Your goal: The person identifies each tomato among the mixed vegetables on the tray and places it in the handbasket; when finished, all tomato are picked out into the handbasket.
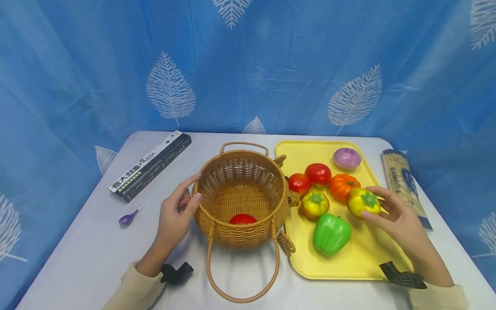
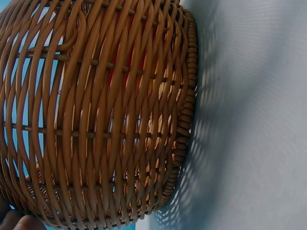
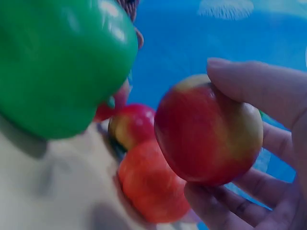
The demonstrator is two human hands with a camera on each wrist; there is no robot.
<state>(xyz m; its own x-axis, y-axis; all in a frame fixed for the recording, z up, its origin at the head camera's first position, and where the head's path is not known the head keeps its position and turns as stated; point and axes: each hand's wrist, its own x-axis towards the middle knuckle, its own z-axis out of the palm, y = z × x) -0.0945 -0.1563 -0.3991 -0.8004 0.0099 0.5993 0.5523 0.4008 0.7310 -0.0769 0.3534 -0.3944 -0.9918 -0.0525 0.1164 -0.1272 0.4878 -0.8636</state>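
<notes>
At the counter's (image 1: pixel 89 258) left end, a dark-and-white pasta box (image 1: pixel 151 166) lies slanted, purple lollipop (image 1: pixel 127 219) just in front. Next, left hand (image 1: pixel 174 224): thumb and index spread well apart, tips touching the left rim of the wicker basket (image 1: pixel 242 237); not wrapped round it. Basket upright, one handle folded down toward the person; a red item (image 1: pixel 243 219) sits inside near the front wall, partly hidden, its colour showing through the weave in left wrist view.

Just right of it, yellow tray (image 1: pixel 372 258). On it, left to right: two red tomatoes (image 1: pixel 318 174) close together, yellow-green fruit (image 1: pixel 314 205) in front of them, green pepper (image 1: pixel 331 234) nearest the person, orange pumpkin (image 1: pixel 342 187), purple onion (image 1: pixel 346 158) at the back.

Right hand (image 1: pixel 404 221) pinches a second yellow fruit (image 1: pixel 360 202) between thumb and fingers over the tray, gap only as wide as the fruit; red underside visible from the wrist. Far right: spaghetti pack (image 1: pixel 403 178), beside the tray.
</notes>
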